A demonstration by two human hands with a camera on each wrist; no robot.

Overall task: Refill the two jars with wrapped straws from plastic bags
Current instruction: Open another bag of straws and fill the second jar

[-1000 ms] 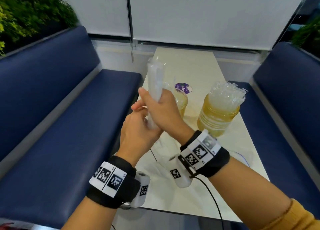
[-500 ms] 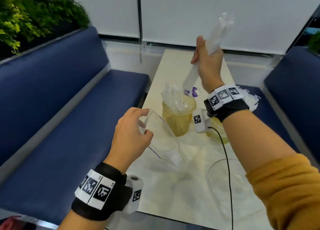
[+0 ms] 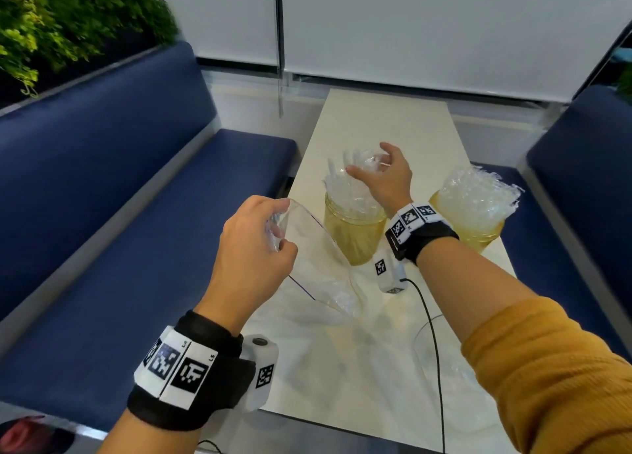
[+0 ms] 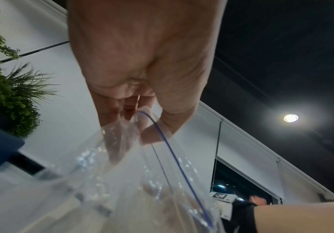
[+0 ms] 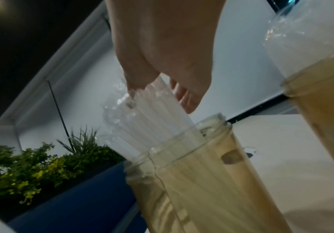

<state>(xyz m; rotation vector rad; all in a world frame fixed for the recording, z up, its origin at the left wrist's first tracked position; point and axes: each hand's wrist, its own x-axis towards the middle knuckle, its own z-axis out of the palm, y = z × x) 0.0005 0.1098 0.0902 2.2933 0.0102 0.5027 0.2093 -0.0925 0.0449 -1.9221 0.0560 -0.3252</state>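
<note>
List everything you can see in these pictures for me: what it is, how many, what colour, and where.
table: one, cream, centre of the booth
benches: two, navy, either side of the table
plants: several, green, behind the left bench
first jar: one, amber glass, mid-table
second jar: one, amber glass, table's right side, packed full
wrapped straws: many, clear-white, standing in both jars
plastic bag: one, clear with blue line, held above table's near left
left hand: one, pinches plastic bag's mouth
right hand: one, grips straw tops in first jar

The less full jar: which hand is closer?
Right. The right hand is over the less full jar, gripping its straws; the left hand holds a bag beside it.
</note>
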